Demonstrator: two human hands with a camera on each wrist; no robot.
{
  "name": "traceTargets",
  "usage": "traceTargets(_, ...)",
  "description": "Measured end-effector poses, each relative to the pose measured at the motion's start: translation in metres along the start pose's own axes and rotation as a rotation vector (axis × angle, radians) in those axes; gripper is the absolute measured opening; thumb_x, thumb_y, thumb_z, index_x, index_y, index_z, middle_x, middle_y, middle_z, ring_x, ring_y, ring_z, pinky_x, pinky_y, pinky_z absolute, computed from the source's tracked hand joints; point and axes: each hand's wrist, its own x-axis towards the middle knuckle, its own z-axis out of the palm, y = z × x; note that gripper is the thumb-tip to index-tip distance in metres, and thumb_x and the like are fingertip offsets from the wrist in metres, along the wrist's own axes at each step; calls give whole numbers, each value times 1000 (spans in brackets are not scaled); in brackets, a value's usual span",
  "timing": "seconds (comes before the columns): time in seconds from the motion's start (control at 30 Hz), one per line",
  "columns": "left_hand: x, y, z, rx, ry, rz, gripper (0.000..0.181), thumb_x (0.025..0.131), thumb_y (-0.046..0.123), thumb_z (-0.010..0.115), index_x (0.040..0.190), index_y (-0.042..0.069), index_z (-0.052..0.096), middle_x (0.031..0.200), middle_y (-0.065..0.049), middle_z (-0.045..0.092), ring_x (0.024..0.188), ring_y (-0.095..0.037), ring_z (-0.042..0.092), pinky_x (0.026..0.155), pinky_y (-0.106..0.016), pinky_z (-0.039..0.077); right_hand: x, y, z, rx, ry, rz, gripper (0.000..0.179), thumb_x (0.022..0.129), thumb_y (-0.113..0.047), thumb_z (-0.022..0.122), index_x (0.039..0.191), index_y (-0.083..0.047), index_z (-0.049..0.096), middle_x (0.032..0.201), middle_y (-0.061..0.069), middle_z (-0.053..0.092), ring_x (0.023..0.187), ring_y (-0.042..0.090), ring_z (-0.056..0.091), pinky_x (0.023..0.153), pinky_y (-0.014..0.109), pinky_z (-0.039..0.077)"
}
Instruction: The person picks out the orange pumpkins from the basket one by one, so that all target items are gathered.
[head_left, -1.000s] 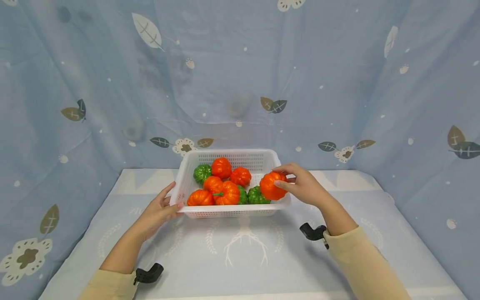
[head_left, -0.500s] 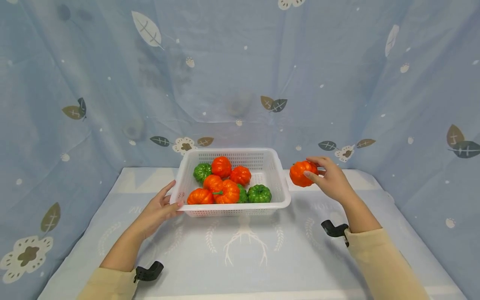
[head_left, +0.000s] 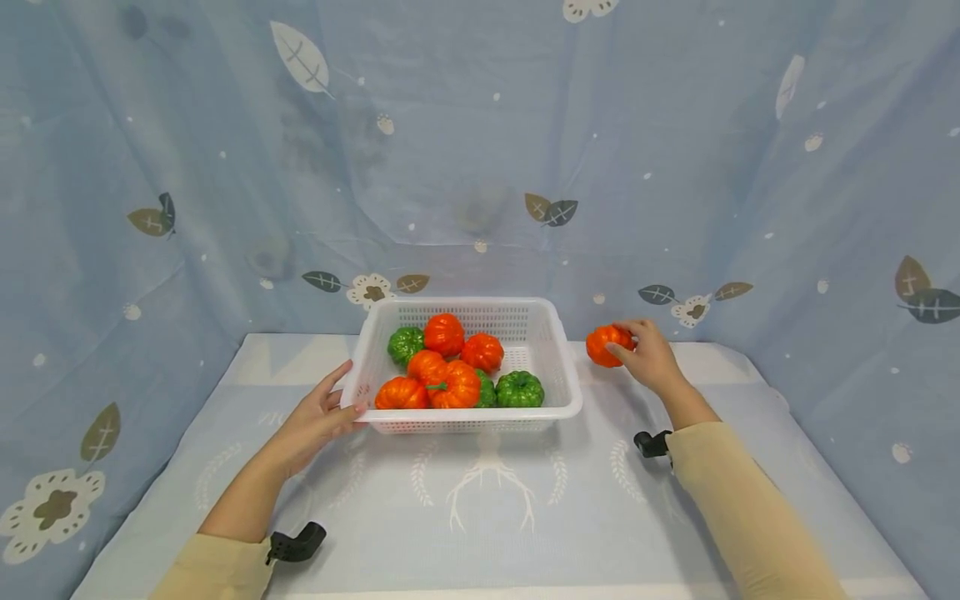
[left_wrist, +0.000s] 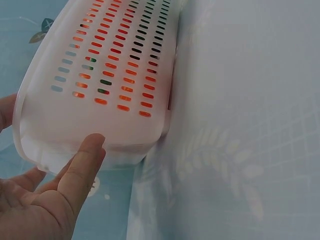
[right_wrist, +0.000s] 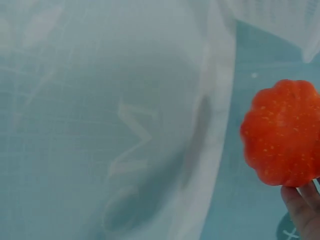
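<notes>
In the head view, my right hand [head_left: 651,357] grips an orange-red mini pumpkin [head_left: 609,346] to the right of the white plastic basket [head_left: 566,367]. The right wrist view shows this pumpkin's ribbed, speckled face [right_wrist: 282,132] with fingertips at its lower edge; whether it touches the table is unclear. My left hand [head_left: 315,425] holds the basket's near left corner, thumb on the front and fingers along the side. Inside lie several orange pumpkins [head_left: 454,385] and green ones [head_left: 520,389], mostly toward the left. The left wrist view shows the slotted basket wall [left_wrist: 65,115] against the fingers.
A pale blue patterned cloth [head_left: 495,483] covers the table. Blue leaf-print curtains [head_left: 465,150] hang behind it and along both sides. Black camera mounts [head_left: 297,543] sit at both wrists, low over the cloth.
My right hand has carried the orange pumpkin from above the basket's right end out to the right, then slightly farther back. The left hand and the basket have stayed put.
</notes>
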Motion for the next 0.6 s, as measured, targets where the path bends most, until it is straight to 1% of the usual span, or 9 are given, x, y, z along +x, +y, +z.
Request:
traceTargets(0.13,-1,1,1,2,5,-7,92,96,14,67,163,21,5,156,-31,28,129,-46,48,101,-51,48,10,10,8,-9,17,25,49,95,-14,68,136,9,54,131,31,47,112,44,49,99,58,47)
traceTargets(0.2,-1,1,1,4,8,-15,91,96,14,68,163,22,5,156,-31,28,128,-44,50,102,-51,48,13,15,11,-13,9,36,49,95,-12,68,136,10,54,129,31,47,114,45,48,101,59,46)
traceTargets(0.27,-1,1,2,6,13,-25,91,96,14,68,163,22,6,156,-31,29,127,-43,51,102,-51,48,15,19,13,-12,-16,49,49,94,-12,68,135,10,54,129,32,46,116,46,47,103,59,44)
traceTargets(0.43,0,0,1,-3,15,-25,92,96,13,68,163,23,6,156,-31,29,127,-42,51,102,-50,48,14,22,16,-3,-61,61,48,93,-11,69,135,8,54,132,32,44,121,48,46,107,60,41)
traceTargets(0.5,0,-1,1,-10,10,-16,92,96,13,68,163,23,6,155,-31,29,127,-42,51,101,-50,48,12,21,14,-4,-62,52,48,93,-10,70,134,8,55,133,32,44,121,48,46,107,61,41)
traceTargets(0.6,-1,-1,0,-14,2,-4,92,96,13,68,163,23,6,155,-30,30,126,-41,52,101,-50,49,9,19,11,-16,-58,57,47,93,-13,70,133,7,56,132,31,46,119,47,48,105,61,41)
